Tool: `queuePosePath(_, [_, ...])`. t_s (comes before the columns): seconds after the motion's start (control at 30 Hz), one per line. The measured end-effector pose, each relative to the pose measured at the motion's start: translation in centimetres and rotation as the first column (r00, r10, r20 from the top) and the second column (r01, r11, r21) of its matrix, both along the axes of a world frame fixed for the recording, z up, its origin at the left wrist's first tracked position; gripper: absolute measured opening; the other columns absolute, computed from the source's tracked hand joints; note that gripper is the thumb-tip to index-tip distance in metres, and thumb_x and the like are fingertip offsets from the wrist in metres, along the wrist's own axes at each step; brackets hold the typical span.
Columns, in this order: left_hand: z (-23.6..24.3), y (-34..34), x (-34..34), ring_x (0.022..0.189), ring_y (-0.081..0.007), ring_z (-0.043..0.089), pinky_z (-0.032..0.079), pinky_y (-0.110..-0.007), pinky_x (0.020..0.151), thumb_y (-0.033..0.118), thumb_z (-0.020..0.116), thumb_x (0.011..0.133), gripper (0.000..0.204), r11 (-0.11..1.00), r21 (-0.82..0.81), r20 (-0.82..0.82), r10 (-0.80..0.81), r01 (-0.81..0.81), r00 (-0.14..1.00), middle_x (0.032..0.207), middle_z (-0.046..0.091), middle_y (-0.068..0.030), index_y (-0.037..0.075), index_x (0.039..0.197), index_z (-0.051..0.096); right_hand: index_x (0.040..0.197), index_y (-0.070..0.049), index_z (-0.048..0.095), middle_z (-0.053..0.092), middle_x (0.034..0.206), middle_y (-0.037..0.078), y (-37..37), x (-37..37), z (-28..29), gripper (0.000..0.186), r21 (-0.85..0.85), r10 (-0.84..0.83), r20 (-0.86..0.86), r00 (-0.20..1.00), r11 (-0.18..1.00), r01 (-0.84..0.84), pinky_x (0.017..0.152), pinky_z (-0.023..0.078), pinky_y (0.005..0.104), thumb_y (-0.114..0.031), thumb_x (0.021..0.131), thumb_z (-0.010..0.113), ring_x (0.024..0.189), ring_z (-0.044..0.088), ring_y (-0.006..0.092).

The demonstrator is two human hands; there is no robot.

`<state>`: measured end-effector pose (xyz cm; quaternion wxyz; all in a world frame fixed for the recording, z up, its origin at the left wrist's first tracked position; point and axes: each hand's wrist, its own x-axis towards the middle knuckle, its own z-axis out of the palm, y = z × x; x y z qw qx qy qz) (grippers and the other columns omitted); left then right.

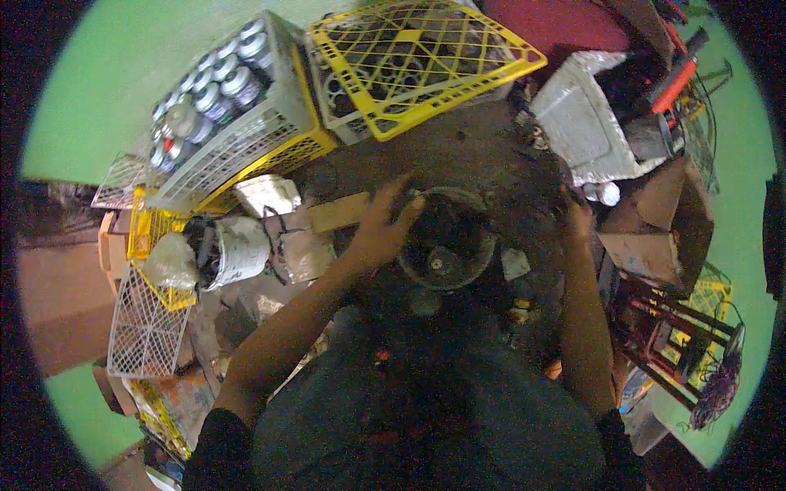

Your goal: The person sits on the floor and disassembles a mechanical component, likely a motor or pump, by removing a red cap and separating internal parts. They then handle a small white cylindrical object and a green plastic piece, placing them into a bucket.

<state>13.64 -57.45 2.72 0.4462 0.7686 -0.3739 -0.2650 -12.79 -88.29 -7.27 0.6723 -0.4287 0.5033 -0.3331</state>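
My left hand [385, 225] is at the left rim of a round, dark bucket-like container [490, 250], fingers spread and thumb stretched over its edge. Whether it presses on the rim I cannot tell. Inside the container it is dark, with a small pale round spot near the bottom. Farther right, my right hand [578, 214] reaches forward beside a small white cylinder-shaped item [604, 193]. Its fingers are dim and blurred, so a grip on anything does not show.
A grey crate [237, 151] of spray cans stands far left, beside a yellow-topped crate [409, 69]. Left lie a white bucket [241, 250] and a wooden board [340, 211]. To the right are a dirty white container [581, 114], a cardboard box [647, 254] and a dark frame with wires [679, 335].
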Motion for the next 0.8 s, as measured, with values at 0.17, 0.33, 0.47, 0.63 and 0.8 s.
queuePosePath(0.17, [5.7,0.5,0.1,0.129,-0.0325,0.048,0.036,-0.041,0.109,0.035,0.052,0.101,0.051,0.99,0.108,-0.079,0.101,-0.092,0.992,0.137,0.052,-0.0218,0.002,0.139,0.047,0.116,0.001,0.062,0.067,0.107,0.008,0.7,1.5,4.7,0.028,-0.186,0.211,-0.005,0.978,0.96,-0.208,0.085,0.053,0.0364,-0.019,0.096,0.062,0.094,0.064,0.0202])
queuePosePath(0.33, [6.6,2.4,0.9,0.122,-0.0275,0.054,0.041,-0.039,0.106,0.033,0.051,0.102,0.047,0.982,0.089,-0.082,0.172,-0.165,0.982,0.133,0.056,-0.0179,0.004,0.139,0.048,0.114,0.002,0.061,0.066,0.104,0.009,5.7,6.1,17.2,0.026,-0.422,0.392,-0.038,0.919,0.827,-0.371,0.083,0.053,0.0341,-0.019,0.098,0.059,0.092,0.064,0.0186])
queuePosePath(0.47, [2.3,3.0,1.5,0.117,-0.0254,0.057,0.045,-0.038,0.101,0.031,0.059,0.098,0.049,0.982,-0.081,-0.191,0.153,-0.171,0.97,0.128,0.06,-0.016,0.005,0.138,0.048,0.112,0.001,0.061,0.066,0.101,0.008,9.0,9.0,22.3,0.024,-0.535,0.549,-0.344,0.762,0.552,-0.64,0.08,0.052,0.0332,-0.007,0.089,0.065,0.092,0.064,0.0188])
queuePosePath(0.63, [4.8,2.8,1.4,0.111,-0.0262,0.061,0.049,-0.038,0.097,0.025,0.075,0.086,0.058,0.988,-0.151,-0.18,-0.053,0.025,0.982,0.122,0.063,-0.014,0.006,0.135,0.051,0.106,0.001,0.063,0.065,0.103,0.011,11.5,12.8,23.3,0.025,-0.456,0.605,-0.615,0.505,0.249,-0.854,0.084,0.051,0.0347,-0.002,0.082,0.067,0.092,0.063,0.0225])
queuePosePath(0.8, [2.4,1.2,1.4,0.109,-0.0288,0.063,0.05,-0.038,0.094,0.023,0.079,0.08,0.055,0.98,-0.181,-0.043,-0.09,0.081,0.995,0.118,0.065,-0.0143,0.007,0.128,0.057,0.101,0.0,0.065,0.066,0.1,0.012,12.2,14.1,22.9,0.022,-0.56,0.549,-0.629,0.55,0.171,-0.811,0.084,0.051,0.0356,-0.005,0.08,0.071,0.091,0.064,0.0243])
